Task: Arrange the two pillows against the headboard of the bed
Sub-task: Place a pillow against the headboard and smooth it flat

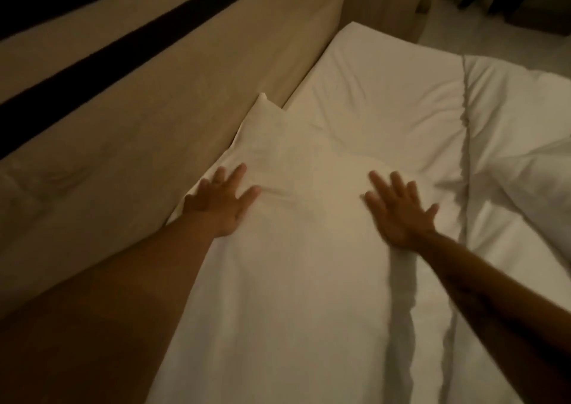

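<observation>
Two white pillows lie flat in a row along the beige padded headboard (129, 119). The near pillow (296, 249) fills the lower middle of the view; its far corner overlaps the far pillow (380, 94). My left hand (221, 201) rests flat, fingers spread, on the near pillow's edge beside the headboard. My right hand (398, 210) lies flat with fingers spread on the same pillow's right side. Neither hand grips anything.
A white duvet (519, 144) with a ruffled seam covers the bed to the right of the pillows. A dark band (92, 60) runs along the headboard. Pale floor (482, 8) and dark furniture legs show at the top right. The light is dim.
</observation>
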